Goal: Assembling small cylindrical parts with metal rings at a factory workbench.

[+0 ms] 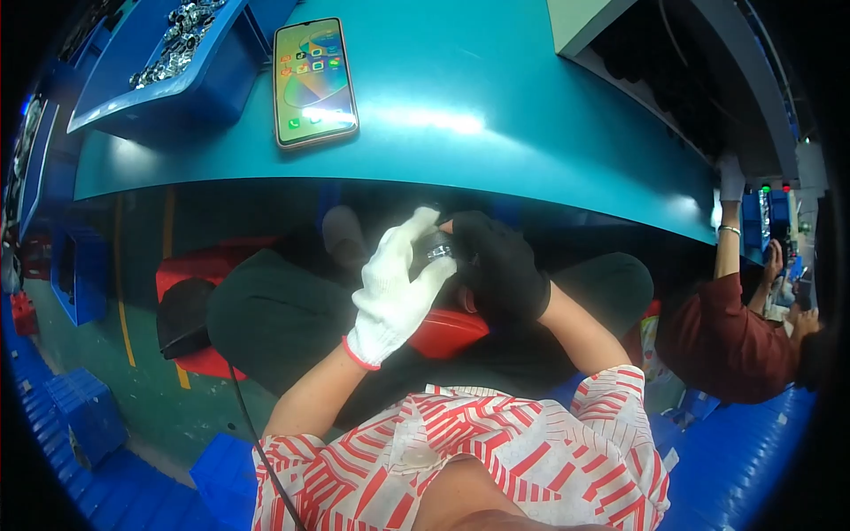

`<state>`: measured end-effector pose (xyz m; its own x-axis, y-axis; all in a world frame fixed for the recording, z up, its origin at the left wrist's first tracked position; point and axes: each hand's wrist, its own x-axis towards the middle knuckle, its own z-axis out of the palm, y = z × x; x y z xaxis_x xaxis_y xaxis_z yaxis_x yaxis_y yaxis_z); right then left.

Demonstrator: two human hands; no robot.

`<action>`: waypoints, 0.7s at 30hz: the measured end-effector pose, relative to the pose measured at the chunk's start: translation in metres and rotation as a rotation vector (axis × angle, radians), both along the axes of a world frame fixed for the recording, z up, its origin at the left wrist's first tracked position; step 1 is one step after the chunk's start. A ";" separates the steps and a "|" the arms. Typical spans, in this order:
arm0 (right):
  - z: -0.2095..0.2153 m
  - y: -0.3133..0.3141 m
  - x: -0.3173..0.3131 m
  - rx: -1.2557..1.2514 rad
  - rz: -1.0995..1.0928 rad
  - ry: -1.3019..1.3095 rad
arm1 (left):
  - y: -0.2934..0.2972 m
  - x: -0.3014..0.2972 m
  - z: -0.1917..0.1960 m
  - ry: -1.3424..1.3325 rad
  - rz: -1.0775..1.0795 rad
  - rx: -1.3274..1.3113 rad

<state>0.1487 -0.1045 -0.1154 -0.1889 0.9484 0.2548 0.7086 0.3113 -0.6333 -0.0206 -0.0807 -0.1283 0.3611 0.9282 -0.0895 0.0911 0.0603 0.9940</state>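
My left hand (396, 285), in a white knit glove with a red cuff, is closed around one side of a small shiny silver-and-dark part (439, 251). From the other side my right hand (503, 265), in a black glove with a bare fingertip showing, closes on the same part. Both hands meet over my lap, just below the table's front edge. Fingers cover most of the part, so its kind cannot be made out.
A teal table (496, 97) spans the front. On it lie a lit phone (314, 84) and, at left, a blue bin (212, 97) with many shiny metal pieces (181, 44). A co-worker in a dark red sleeve (730, 341) sits at right. Blue crates (84, 411) stand on the floor.
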 end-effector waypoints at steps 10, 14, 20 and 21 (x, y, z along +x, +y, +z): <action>0.005 -0.001 0.002 0.121 0.064 -0.115 | 0.002 -0.005 0.014 0.166 -0.140 0.122; -0.001 0.000 0.001 0.039 0.026 0.006 | 0.006 -0.003 0.016 0.077 -0.112 0.054; 0.007 0.002 0.000 -0.069 0.056 0.048 | 0.008 -0.007 0.014 0.250 -0.149 0.188; 0.006 0.000 -0.001 -0.068 0.056 0.050 | 0.008 -0.008 0.014 0.251 -0.149 0.189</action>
<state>0.1481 -0.1045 -0.1090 -0.2304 0.9522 0.2007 0.6586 0.3044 -0.6881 -0.0282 -0.0722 -0.1139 0.4827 0.8755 -0.0240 0.3283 -0.1555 0.9317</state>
